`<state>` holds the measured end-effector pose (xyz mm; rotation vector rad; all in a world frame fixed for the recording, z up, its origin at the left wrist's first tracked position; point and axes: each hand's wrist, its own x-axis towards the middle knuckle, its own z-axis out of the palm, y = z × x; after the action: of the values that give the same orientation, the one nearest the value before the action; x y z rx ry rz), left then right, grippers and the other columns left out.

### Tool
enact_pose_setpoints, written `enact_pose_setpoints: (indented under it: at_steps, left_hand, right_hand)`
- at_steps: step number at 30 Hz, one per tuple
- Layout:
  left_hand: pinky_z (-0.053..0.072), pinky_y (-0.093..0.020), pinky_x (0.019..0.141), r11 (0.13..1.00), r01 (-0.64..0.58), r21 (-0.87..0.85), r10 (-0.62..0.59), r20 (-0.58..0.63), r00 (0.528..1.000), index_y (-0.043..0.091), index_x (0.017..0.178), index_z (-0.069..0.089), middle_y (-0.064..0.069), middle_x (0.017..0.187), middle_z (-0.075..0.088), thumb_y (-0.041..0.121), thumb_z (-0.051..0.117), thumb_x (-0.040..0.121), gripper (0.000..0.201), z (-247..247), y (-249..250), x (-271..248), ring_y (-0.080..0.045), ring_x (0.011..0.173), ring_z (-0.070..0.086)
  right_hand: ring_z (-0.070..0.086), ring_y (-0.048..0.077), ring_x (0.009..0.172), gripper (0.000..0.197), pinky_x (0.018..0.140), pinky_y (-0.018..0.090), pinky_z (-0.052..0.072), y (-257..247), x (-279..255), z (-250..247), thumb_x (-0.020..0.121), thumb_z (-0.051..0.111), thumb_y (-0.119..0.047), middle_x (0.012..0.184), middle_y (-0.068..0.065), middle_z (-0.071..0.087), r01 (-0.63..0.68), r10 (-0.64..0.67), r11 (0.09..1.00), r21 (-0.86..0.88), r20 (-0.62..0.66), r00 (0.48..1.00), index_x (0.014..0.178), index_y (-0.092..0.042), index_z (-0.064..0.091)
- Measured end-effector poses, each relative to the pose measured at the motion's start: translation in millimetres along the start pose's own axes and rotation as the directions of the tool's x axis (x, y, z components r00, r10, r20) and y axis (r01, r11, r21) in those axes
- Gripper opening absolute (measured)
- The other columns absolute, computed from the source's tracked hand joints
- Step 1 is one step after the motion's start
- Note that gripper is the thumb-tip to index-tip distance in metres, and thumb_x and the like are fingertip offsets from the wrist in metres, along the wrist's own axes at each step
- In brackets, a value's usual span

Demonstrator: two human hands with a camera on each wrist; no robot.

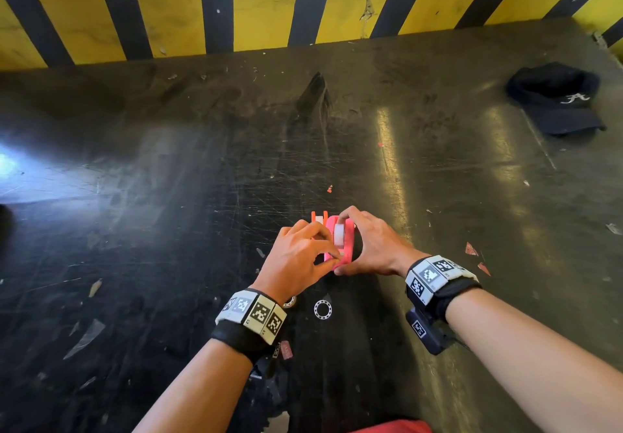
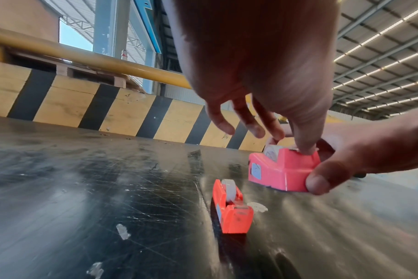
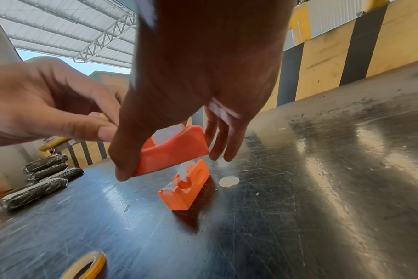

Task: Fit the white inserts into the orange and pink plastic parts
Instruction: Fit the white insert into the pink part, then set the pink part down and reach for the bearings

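Orange part (image 2: pixel 232 207) just beside pink part (image 2: pixel 282 169); black cap (image 1: pixel 556 98) well apart.

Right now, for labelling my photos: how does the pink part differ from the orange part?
The pink part is held by the left hand and right hand; the orange part stands untouched on the table. The pink part looks bulkier than the orange part. Both carry a white insert.

The table (image 1: pixel 168 230) top is dark and glossy, heavily scratched, with dull worn patches. The pink part (image 2: pixel 282 169) and orange part (image 2: pixel 232 213) are smooth plastic with a slight sheen. The insert (image 1: pixel 338 234) looks matt white. The cap (image 1: pixel 556 102) is black cloth. The striped barrier (image 1: pixel 263 4) is matt painted wood, chipped.
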<state>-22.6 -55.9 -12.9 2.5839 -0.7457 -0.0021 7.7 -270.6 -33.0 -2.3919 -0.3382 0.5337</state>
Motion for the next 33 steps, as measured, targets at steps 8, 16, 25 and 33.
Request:
enact_pose_setpoints:
  at_steps: [8, 16, 25, 33]
  left_hand:
    - [0.052, -0.039, 0.087, 0.997, -0.037, 0.07, 0.036, 0.015, 0.999, 0.035, 0.1, 0.082, 0.005, 0.12, 0.067, 0.035, 0.08, 0.085, 0.015, 7.0, -0.1, -4.2, -0.02, 0.107, 0.059]
    - [0.054, -0.038, 0.095, 0.97, 0.225, -0.088, -0.22, 0.067, 0.973, 0.027, 0.122, 0.062, 0.006, 0.122, 0.061, 0.022, 0.071, 0.089, 0.034, 1.3, -26.5, -13.0, -0.015, 0.108, 0.059]
    - [0.048, -0.038, 0.109, 0.872, 0.489, 0.007, -0.41, 0.556, 0.723, 0.028, 0.146, 0.043, -0.002, 0.143, 0.052, 0.042, 0.08, 0.084, 0.073, 5.3, -54.5, -15.8, -0.021, 0.13, 0.054]
    - [0.052, -0.038, 0.106, 0.869, 0.491, 0.053, -0.404, 0.649, 0.645, 0.03, 0.141, 0.047, 0.0, 0.136, 0.05, 0.037, 0.089, 0.074, 0.08, 22.2, -65.4, -25.5, -0.019, 0.125, 0.056]
  right_hand:
    - [0.055, 0.018, 0.112, 0.088, 0.088, 0.029, 0.041, 4.7, -3.9, -3.6, 0.057, 0.098, -0.05, 0.122, -0.002, 0.055, 0.011, -0.008, 0.999, 0.043, -0.062, 0.998, 0.125, -0.037, 0.043]
    - [0.049, 0.02, 0.132, 0.12, 0.11, 0.041, 0.045, 24.1, 3.6, -9.7, 0.059, 0.098, -0.039, 0.15, 0.0, 0.041, 0.014, -0.014, 1.0, -0.012, -0.053, 0.998, 0.155, -0.034, 0.026]
    - [0.05, 0.028, 0.138, 0.122, 0.109, 0.042, 0.046, 44.6, 37.7, 5.5, 0.061, 0.099, -0.033, 0.161, -0.001, 0.03, -0.091, 0.094, 0.983, -0.157, 0.013, 0.995, 0.158, -0.022, 0.025]
    - [0.037, 0.031, 0.147, 0.128, 0.114, 0.047, 0.042, 46.1, 44.1, 17.0, 0.062, 0.098, -0.037, 0.165, 0.001, 0.023, -0.139, 0.148, 0.971, -0.195, 0.031, 0.989, 0.161, -0.027, 0.016]
